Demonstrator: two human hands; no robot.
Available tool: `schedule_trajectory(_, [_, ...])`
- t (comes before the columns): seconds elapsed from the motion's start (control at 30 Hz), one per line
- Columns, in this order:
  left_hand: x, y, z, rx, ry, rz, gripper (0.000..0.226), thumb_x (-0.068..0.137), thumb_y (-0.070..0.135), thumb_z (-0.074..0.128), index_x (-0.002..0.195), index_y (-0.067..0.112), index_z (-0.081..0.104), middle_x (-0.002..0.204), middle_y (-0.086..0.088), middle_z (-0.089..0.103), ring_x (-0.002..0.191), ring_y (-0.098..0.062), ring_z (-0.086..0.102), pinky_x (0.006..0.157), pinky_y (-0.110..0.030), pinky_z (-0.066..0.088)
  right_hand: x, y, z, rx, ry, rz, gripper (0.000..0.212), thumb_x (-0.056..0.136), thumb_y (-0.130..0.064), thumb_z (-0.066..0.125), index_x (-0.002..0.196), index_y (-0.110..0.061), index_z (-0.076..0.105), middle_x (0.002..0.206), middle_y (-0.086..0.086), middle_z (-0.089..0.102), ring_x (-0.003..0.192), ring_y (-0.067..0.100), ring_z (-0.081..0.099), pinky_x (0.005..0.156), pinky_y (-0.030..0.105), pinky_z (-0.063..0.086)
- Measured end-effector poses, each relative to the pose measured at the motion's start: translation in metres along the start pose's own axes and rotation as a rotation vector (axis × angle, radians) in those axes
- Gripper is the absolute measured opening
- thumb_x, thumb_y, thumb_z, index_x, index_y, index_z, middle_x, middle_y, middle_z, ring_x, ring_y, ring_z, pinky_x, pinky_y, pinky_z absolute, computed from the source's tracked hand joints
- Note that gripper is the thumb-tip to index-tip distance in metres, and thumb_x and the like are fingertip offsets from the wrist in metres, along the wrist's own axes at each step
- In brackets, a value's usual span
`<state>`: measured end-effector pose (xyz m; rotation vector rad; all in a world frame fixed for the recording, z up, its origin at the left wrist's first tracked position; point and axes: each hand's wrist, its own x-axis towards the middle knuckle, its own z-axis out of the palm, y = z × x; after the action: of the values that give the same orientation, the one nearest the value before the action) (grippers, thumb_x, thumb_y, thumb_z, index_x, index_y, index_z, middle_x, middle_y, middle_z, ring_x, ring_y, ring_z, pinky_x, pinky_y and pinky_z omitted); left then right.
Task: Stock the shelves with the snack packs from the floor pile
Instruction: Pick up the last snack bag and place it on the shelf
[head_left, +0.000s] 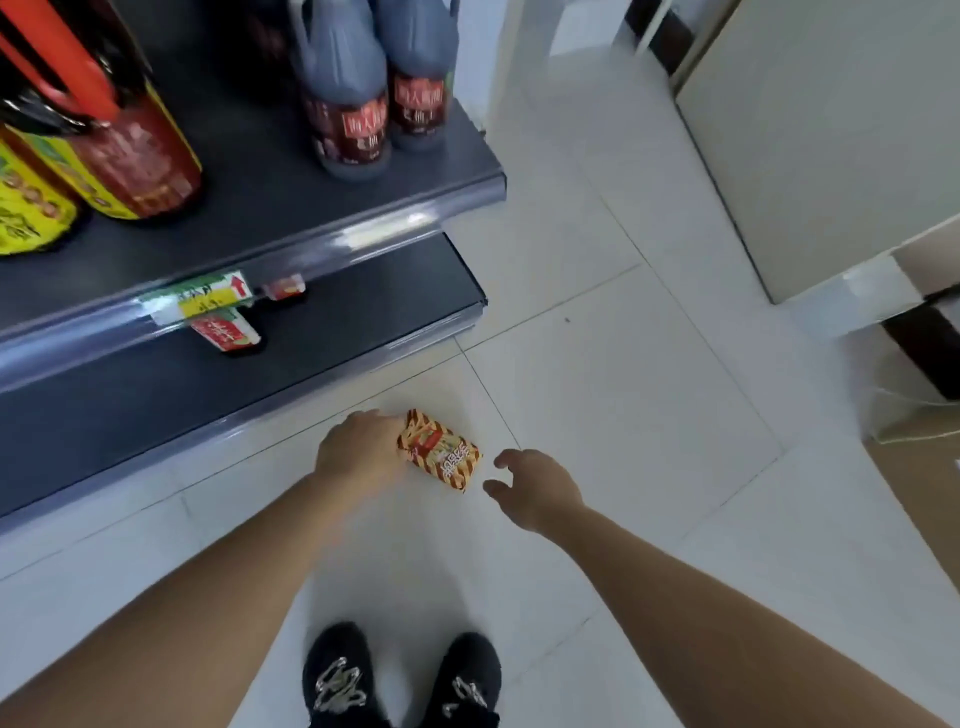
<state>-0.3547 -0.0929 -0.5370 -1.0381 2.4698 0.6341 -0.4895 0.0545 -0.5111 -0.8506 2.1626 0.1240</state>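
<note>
Bare forearms are reaching down past black shoes (400, 675). Left hand (361, 449) is gripping one end of the striped snack pack (441, 452), low at the tiled floor (623, 415) before the bottom shelf (260, 374). Right hand (535, 486) is hovering just beside it, fingers apart, holding nothing. Cupping the free end should be steadying the lift. Pack lettering is reading too blurred; the shelf tag (208, 301) is showing a red arrow.

Bright even light, soft blur throughout, glare on shelf edge (363, 240); wide-angle warping at edges
</note>
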Motion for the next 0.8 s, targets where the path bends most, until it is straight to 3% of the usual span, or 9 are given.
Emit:
schedule_trajectory(0.23, [0.109, -0.028, 0.133, -0.011, -0.071, -0.018, 0.032, 0.095, 0.032, 0.054, 0.122, 0.016, 0.058, 0.117, -0.006, 0.059, 0.105, -0.024, 0.058, 0.084, -0.037, 0.053, 0.135, 0.034, 0.1, 0.257, -0.047, 0.155, 0.042, 0.093, -0.041, 0.054, 0.13, -0.021, 0.055, 0.127, -0.001, 0.06, 0.115, 0.02, 0.056, 0.093, 0.032, 0.048])
schedule_trajectory(0.33, [0.151, -0.043, 0.183, -0.036, -0.123, -0.042, 0.03, 0.093, 0.031, 0.056, 0.121, 0.018, 0.055, 0.119, -0.008, 0.053, 0.104, -0.024, 0.056, 0.085, -0.038, 0.053, 0.184, 0.047, 0.138, 0.443, -0.086, 0.259, 0.048, 0.093, -0.039, 0.056, 0.135, -0.018, 0.05, 0.133, 0.002, 0.056, 0.118, 0.022, 0.054, 0.094, 0.033, 0.047])
schedule_trajectory(0.47, [0.197, -0.06, 0.235, -0.213, -0.207, -0.111, 0.068, 0.09, 0.025, 0.06, 0.148, 0.019, 0.023, 0.139, -0.012, 0.039, 0.122, -0.028, 0.049, 0.1, -0.042, 0.046, 0.232, 0.058, 0.172, 0.731, -0.125, 0.345, 0.071, 0.092, -0.028, 0.062, 0.151, -0.017, 0.024, 0.14, 0.01, 0.048, 0.114, 0.024, 0.051, 0.087, 0.031, 0.042])
schedule_trajectory(0.53, [0.212, -0.061, 0.247, -0.396, -0.257, -0.171, 0.08, 0.09, 0.018, 0.06, 0.152, 0.018, 0.01, 0.143, -0.012, 0.04, 0.126, -0.028, 0.048, 0.103, -0.04, 0.044, 0.248, 0.058, 0.178, 0.856, -0.161, 0.383, 0.074, 0.093, -0.021, 0.06, 0.153, -0.017, 0.016, 0.134, 0.01, 0.048, 0.109, 0.024, 0.05, 0.092, 0.033, 0.044])
schedule_trajectory(0.6, [0.219, -0.06, 0.25, -0.549, -0.263, -0.241, 0.073, 0.092, 0.014, 0.058, 0.15, 0.012, 0.014, 0.138, -0.012, 0.047, 0.124, -0.026, 0.05, 0.1, -0.035, 0.046, 0.256, 0.057, 0.179, 0.954, -0.178, 0.402, 0.069, 0.094, -0.016, 0.057, 0.151, -0.016, 0.018, 0.122, 0.008, 0.051, 0.112, 0.025, 0.055, 0.104, 0.043, 0.042])
schedule_trajectory(0.67, [0.218, -0.058, 0.246, -0.61, -0.247, -0.287, 0.059, 0.094, 0.016, 0.055, 0.146, 0.01, 0.026, 0.135, -0.011, 0.051, 0.122, -0.026, 0.052, 0.1, -0.038, 0.047, 0.258, 0.055, 0.174, 1.008, -0.151, 0.401, 0.065, 0.094, -0.013, 0.056, 0.15, -0.017, 0.023, 0.113, 0.006, 0.053, 0.102, 0.021, 0.06, 0.106, 0.047, 0.041])
schedule_trajectory(0.73, [0.209, -0.055, 0.235, -0.637, -0.23, -0.302, 0.042, 0.096, 0.019, 0.052, 0.136, 0.011, 0.041, 0.13, -0.01, 0.055, 0.117, -0.026, 0.055, 0.099, -0.042, 0.049, 0.252, 0.051, 0.163, 1.028, -0.09, 0.383, 0.063, 0.093, -0.011, 0.056, 0.149, -0.02, 0.027, 0.115, 0.004, 0.055, 0.081, 0.011, 0.058, 0.09, 0.041, 0.053])
schedule_trajectory(0.8, [0.195, -0.05, 0.218, -0.676, -0.198, -0.327, 0.035, 0.097, 0.022, 0.051, 0.13, 0.013, 0.045, 0.125, -0.008, 0.057, 0.111, -0.025, 0.057, 0.094, -0.042, 0.052, 0.237, 0.045, 0.145, 1.024, 0.002, 0.347, 0.058, 0.092, -0.009, 0.057, 0.145, -0.02, 0.036, 0.116, 0.004, 0.058, 0.076, 0.01, 0.06, 0.064, 0.026, 0.053])
